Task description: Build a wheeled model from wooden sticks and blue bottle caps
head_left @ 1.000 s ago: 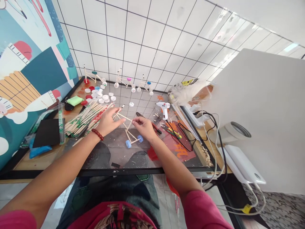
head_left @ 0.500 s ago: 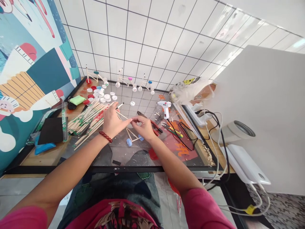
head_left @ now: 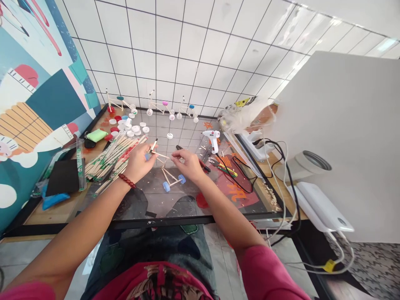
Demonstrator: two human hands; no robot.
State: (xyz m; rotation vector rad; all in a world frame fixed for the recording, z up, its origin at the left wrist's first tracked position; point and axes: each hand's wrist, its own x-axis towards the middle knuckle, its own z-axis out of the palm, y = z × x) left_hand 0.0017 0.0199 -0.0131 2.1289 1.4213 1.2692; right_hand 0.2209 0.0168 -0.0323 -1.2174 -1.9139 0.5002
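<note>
My left hand point(head_left: 140, 162) is closed on a small tricycle model point(head_left: 169, 176) built of thin wooden sticks. Blue caps serve as its wheels, two of them showing at the near end. A dark-tipped stick point(head_left: 153, 145) rises beside my left fingers, and a pale stick point(head_left: 161, 154) of the frame points right from them. Close to that stick's end, my right hand point(head_left: 190, 166) has thumb and fingertips pinched together; whether anything lies between them is too small to see. My left fingers hide the far end of the model.
Wooden sticks point(head_left: 109, 160) lie in a pile at left, below loose bottle caps point(head_left: 135, 129). Three finished stick tricycles point(head_left: 162, 107) stand along the wall. At right are a white glue gun point(head_left: 213, 139), a yellow cutter point(head_left: 229, 170), black cable and a power strip point(head_left: 254, 146).
My right fingertips have drawn slightly away from my left hand, baring the pale stick. My left hand has shifted a little left, and the model's blue wheels show more fully.
</note>
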